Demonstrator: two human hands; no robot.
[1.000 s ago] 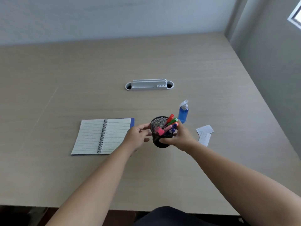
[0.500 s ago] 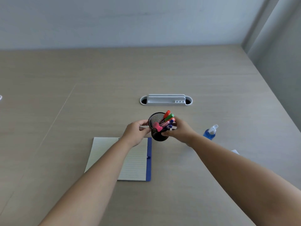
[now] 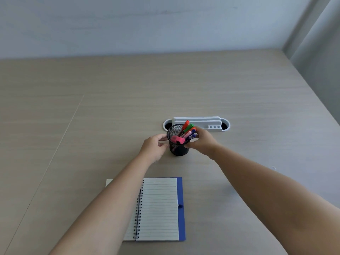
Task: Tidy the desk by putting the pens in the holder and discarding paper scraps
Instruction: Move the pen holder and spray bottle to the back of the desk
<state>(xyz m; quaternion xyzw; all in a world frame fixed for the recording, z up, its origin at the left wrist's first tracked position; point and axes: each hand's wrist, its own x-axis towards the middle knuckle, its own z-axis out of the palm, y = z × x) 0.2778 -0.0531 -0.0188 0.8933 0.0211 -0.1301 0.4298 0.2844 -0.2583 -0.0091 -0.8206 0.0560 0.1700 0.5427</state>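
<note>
A black mesh pen holder (image 3: 177,148) stands on the desk just in front of the white cable port. Several coloured pens and markers (image 3: 186,132) lean out of it to the right: red, green, orange, pink, blue. My right hand (image 3: 203,140) wraps the holder's right side at the rim, fingers against the pens. My left hand (image 3: 154,147) touches the holder's left wall with thumb and fingertips. No paper scraps show in this view; my right forearm covers the desk area to the right.
A white cable port (image 3: 202,123) is set into the desk behind the holder. An open spiral notebook (image 3: 159,208) with a blue cover lies near me, partly under my left forearm. The wall corner rises at the far right.
Both hands have carried the holder away from me across the desk, to just in front of the cable port. The blue spray bottle and the paper scraps have dropped out of sight.
</note>
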